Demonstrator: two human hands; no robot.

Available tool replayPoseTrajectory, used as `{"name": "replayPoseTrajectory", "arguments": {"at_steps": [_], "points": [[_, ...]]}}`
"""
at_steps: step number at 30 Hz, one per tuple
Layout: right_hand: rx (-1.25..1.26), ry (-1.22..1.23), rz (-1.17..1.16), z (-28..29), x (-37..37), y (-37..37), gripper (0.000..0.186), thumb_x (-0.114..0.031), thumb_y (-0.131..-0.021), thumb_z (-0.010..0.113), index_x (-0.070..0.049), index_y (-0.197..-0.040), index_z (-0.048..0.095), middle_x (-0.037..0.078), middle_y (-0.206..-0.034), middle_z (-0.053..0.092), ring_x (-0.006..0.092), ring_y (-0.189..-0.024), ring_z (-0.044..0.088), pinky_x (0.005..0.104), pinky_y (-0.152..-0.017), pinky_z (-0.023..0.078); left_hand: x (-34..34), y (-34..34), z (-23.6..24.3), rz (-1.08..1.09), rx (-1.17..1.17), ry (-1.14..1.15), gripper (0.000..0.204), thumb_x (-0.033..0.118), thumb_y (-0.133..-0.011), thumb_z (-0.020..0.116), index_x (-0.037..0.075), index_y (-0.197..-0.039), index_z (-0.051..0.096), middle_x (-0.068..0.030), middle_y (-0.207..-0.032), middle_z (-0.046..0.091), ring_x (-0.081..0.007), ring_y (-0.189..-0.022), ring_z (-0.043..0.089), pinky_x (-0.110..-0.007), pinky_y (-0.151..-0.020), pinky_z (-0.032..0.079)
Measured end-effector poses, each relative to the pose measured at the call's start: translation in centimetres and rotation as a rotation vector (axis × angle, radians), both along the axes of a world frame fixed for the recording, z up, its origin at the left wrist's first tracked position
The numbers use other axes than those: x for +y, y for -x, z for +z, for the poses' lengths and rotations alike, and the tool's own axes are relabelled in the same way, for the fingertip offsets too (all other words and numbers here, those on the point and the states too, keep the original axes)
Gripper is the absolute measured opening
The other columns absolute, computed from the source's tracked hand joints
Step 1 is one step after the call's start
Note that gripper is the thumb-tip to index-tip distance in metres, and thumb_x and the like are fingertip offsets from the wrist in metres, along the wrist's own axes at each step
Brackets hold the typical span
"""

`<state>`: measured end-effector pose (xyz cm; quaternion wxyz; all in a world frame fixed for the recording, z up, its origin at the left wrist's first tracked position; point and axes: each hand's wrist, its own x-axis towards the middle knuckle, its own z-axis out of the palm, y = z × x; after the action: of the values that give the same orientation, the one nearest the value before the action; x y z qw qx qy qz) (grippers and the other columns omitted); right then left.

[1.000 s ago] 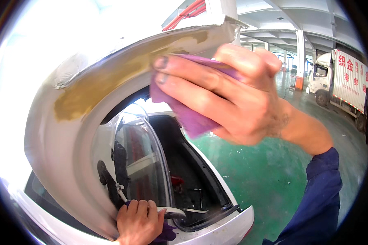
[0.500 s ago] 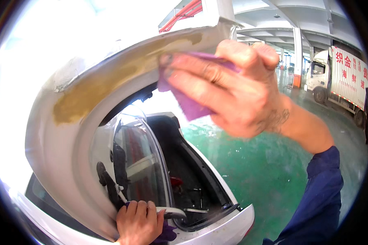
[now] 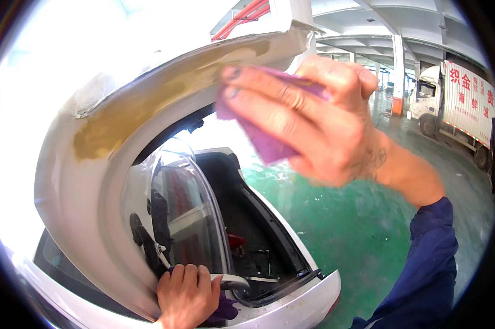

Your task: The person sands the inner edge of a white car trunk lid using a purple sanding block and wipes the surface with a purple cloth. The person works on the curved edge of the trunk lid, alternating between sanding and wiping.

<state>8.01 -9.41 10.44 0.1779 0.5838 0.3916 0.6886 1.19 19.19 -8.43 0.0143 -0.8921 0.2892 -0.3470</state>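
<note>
My right hand [image 3: 313, 126] holds a purple sheet or cloth [image 3: 264, 148] flattened under my fingers at the raised white car lid [image 3: 72, 197]. My fingertips lie over the right part of a long yellowish-tan patch [image 3: 107, 129] along the lid's upper band; motion slightly blurs the hand. My left hand [image 3: 187, 293] is closed on the lid's lower edge beside a black hinge arm [image 3: 146, 241]; dark purple cloth [image 3: 225, 308] shows under and beside it.
Below the lid lie the open dark trunk [image 3: 247, 252] and glass rear window [image 3: 181, 186] of a white car. Green floor [image 3: 346, 230] stretches right toward a parked white box truck [image 3: 461, 115] and pillars [image 3: 397, 82]; red pipes [image 3: 242, 19] run overhead.
My right hand and the purple piece have shifted slightly up and to the right along the patch over the last second. My left hand stays at the lid edge.
</note>
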Motion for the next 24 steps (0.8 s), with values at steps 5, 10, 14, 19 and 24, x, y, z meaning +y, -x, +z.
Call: {"name": "replayPoseTrajectory", "arguments": {"at_steps": [5,10,14,19,24], "points": [[-0.097,0.07,-0.015,1.0,0.7,-1.5,0.047,-0.028,-0.076,0.072,-0.016,-0.122,0.076,-0.003,-0.135,0.072,0.0188,-0.107,0.049,0.0345,-0.094,0.03,-0.1,0.6,0.5,-0.024,-0.006,0.028,0.023,0.027,-0.087,0.076,0.009,-0.086,0.062,-0.009,-0.081,0.056,-0.0276,-0.077,0.061,-0.041,-0.063,0.049],[-0.052,-0.02,-0.022,0.3,-0.3,-0.8,0.048,-0.024,-0.077,0.075,-0.017,-0.124,0.075,-0.002,-0.137,0.071,0.0176,-0.104,0.051,0.033,-0.093,0.031,0.0,0.5,0.5,-0.016,-0.01,0.02,0.023,0.028,-0.087,0.075,0.009,-0.087,0.062,-0.0088,-0.082,0.056,-0.0279,-0.078,0.061,-0.041,-0.064,0.048],[-0.101,0.029,-0.008,0.1,1.3,-1.0,0.049,-0.027,-0.078,0.073,-0.019,-0.127,0.074,-0.005,-0.139,0.07,0.0153,-0.104,0.049,0.0308,-0.09,0.031,0.1,0.5,0.2,-0.024,-0.003,0.013,0.022,0.027,-0.087,0.075,0.009,-0.088,0.063,-0.0089,-0.082,0.056,-0.0278,-0.079,0.061,-0.041,-0.065,0.048],[-0.068,0.001,-0.045,0.2,-0.5,-1.7,0.047,-0.024,-0.084,0.073,-0.016,-0.13,0.072,-0.001,-0.141,0.069,0.0168,-0.103,0.054,0.0316,-0.089,0.033,0.0,0.4,0.2,-0.045,-0.017,0.05,0.021,0.026,-0.086,0.076,0.008,-0.088,0.064,-0.009,-0.083,0.058,-0.0275,-0.08,0.061,-0.041,-0.065,0.049],[0.054,-0.066,0.084,-1.8,-0.1,-1.4,0.045,-0.018,-0.09,0.072,-0.009,-0.134,0.069,0.011,-0.14,0.069,0.0148,-0.11,0.068,0.0321,-0.085,0.038,0.1,0.4,0.1,-0.031,-0.014,0.038,0.021,0.026,-0.086,0.076,0.009,-0.087,0.064,-0.0088,-0.082,0.058,-0.0273,-0.079,0.061,-0.041,-0.065,0.049]]}}
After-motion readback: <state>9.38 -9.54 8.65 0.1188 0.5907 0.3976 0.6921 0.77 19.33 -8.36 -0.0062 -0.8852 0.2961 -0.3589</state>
